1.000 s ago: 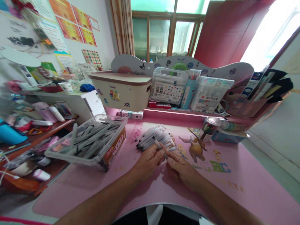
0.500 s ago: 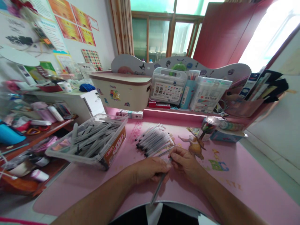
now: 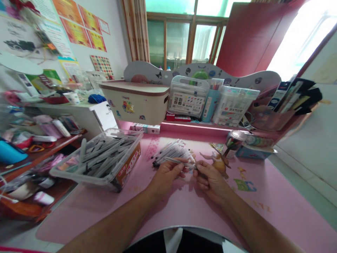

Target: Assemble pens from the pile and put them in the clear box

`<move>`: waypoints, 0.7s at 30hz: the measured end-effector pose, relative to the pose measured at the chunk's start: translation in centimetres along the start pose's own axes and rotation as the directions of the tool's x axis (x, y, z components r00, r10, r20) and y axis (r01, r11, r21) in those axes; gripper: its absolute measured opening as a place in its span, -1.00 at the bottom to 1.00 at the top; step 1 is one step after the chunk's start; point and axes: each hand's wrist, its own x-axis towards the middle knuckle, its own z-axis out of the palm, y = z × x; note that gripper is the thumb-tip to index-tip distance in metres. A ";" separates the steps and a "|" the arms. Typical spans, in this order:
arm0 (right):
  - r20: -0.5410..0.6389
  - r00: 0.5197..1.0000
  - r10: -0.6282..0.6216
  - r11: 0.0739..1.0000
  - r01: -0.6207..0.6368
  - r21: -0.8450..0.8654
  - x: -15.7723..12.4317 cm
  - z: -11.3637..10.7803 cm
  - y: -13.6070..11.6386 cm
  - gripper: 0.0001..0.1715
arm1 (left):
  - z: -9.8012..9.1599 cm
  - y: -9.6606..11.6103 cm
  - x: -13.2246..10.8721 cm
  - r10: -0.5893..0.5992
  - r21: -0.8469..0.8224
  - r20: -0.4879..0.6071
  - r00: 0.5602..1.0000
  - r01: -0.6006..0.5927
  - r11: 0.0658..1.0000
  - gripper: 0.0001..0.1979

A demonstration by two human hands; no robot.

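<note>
Over the pink desk point(image 3: 168, 214), my left hand point(image 3: 168, 174) pinches a slim translucent pen point(image 3: 181, 161), which lies nearly level across its fingertips. My right hand point(image 3: 210, 177) is closed at the pen's right end, its thumb and finger pressed together on a small part too blurred to name. The two hands are close together. Just behind them lies a pile of clear pens point(image 3: 172, 149) with dark tips toward the left. A clear plastic bin point(image 3: 86, 179) full of grey-white pens stands to the left.
A cream storage box point(image 3: 137, 105), a marker case point(image 3: 188, 96) and a second case point(image 3: 234, 105) stand on the raised shelf behind. A can point(image 3: 234, 142) and a blue box point(image 3: 254, 153) sit at the right rear. Cluttered shelves point(image 3: 63, 144) are at far left.
The pen that pointed down toward my body is now nearly level beside the pile. My left hand has moved up and left and turned; my right hand has shifted slightly right.
</note>
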 end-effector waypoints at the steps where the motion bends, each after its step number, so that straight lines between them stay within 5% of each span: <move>1: 0.013 1.000 0.014 1.000 -0.014 -0.004 -0.1 0.2 0.1 -0.59 | 0.0 0.1 0.1 0.012 -0.008 -0.023 1.000 -0.012 1.000 -0.68; 10: -0.029 0.999 0.033 0.977 -0.038 -0.208 0.2 -0.1 1.5 -0.41 | -0.2 0.0 0.6 0.028 -0.005 -0.073 0.997 -0.028 1.000 -0.70; 21: 0.057 0.998 0.030 0.993 -0.024 -0.112 -0.4 0.7 0.9 -0.45 | -0.3 -0.2 0.6 0.040 0.001 -0.109 0.993 -0.040 0.999 -0.80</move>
